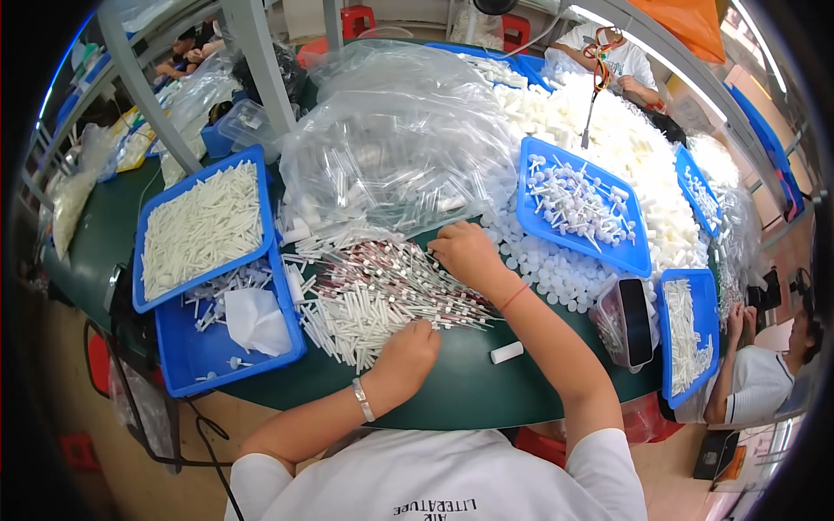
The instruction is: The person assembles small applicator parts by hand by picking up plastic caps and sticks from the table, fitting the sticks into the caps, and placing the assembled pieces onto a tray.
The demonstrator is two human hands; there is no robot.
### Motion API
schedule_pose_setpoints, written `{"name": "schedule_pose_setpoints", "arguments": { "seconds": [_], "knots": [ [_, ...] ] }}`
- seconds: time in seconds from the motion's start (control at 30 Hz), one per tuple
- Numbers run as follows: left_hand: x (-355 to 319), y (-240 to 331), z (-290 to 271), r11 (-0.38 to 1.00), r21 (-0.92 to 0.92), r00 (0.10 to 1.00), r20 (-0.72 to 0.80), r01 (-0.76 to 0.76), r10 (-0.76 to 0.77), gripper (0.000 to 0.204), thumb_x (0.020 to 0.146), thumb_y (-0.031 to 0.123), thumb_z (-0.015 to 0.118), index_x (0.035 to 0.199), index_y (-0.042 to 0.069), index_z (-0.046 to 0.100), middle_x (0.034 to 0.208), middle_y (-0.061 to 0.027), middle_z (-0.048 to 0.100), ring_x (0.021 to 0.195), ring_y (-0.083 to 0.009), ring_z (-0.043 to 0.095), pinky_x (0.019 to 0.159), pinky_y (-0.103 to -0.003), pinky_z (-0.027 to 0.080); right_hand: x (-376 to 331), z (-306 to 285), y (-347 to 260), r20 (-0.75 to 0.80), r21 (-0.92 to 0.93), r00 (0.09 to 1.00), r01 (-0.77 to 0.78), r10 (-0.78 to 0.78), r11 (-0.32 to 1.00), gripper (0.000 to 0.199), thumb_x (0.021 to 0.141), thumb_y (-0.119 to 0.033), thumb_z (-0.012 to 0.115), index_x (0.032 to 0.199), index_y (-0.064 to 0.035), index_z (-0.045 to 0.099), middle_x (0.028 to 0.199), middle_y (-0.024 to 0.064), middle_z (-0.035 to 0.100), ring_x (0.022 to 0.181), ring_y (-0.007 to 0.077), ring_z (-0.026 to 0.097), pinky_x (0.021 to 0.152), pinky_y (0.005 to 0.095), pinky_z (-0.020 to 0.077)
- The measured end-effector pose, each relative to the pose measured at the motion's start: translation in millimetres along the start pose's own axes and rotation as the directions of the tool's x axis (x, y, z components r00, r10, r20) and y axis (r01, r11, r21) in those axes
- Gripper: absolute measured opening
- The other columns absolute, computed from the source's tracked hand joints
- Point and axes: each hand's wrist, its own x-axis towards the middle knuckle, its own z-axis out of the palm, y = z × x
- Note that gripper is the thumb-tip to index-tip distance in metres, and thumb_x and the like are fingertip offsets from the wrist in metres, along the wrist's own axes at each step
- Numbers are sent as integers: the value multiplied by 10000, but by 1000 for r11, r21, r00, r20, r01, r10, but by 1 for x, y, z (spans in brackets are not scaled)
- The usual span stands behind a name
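Note:
My left hand (405,356) is closed at the right side of a heap of short white plastic tubes (358,334). What its fingers hold, if anything, is hidden. My right hand (469,253) reaches farther out, its fingertips pressed together at the far edge of a pile of thin dark-red and silvery sticks with white ends (387,269). Whether a stick sits in that pinch is too small to tell. A white cylinder (506,352) lies apart on the green table (460,391), left of my right forearm.
At left, a blue tray of white tubes (201,230) overlaps a lower blue tray (187,369). Large clear bags (400,130) stand behind the piles. To the right are a blue tray of white-capped sticks (582,195), loose white caps (556,273) and a clear container (612,326). Other people sit around.

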Motion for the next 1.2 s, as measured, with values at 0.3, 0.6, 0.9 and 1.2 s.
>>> {"name": "schedule_pose_setpoints", "arguments": {
  "seconds": [0.3,0.6,0.9,1.2],
  "knots": [
    [9,5,7,984,176,1000,-3,-12,13,118,707,34,577,821,18,550,844,-110,519,779,-231,576,629,-297,520,-25,-31,-1,109,-262,948,-262,299,929,48,762,-57,560,772,-12,547,717,180,623,696,385,614,616,464,480],
    [18,4,11,991,133,1000,-3,2,-2,107,730,30,588,829,16,548,856,-111,523,789,-248,586,658,-331,525,-91,-89,-13,354,768,662,-608,660,198,353,822,-82,684,1142,37,592,763,18,602,648,88,549,600,231,457],
    [14,-5,-1,999,-23,996,-71,48,-49,77,820,86,631,828,36,573,828,-111,517,781,-285,580,657,-378,488,-121,-81,-25,429,891,670,-426,606,-158,218,812,-72,705,999,-11,612,841,34,624,686,100,570,632,207,459],
    [25,3,5,964,265,998,64,-13,-4,60,764,60,603,792,30,560,815,-119,498,729,-280,562,619,-373,492,-118,-72,-30,410,909,698,-364,587,-202,130,838,-52,678,929,-23,589,888,125,655,752,172,660,644,256,538]
  ]
}}
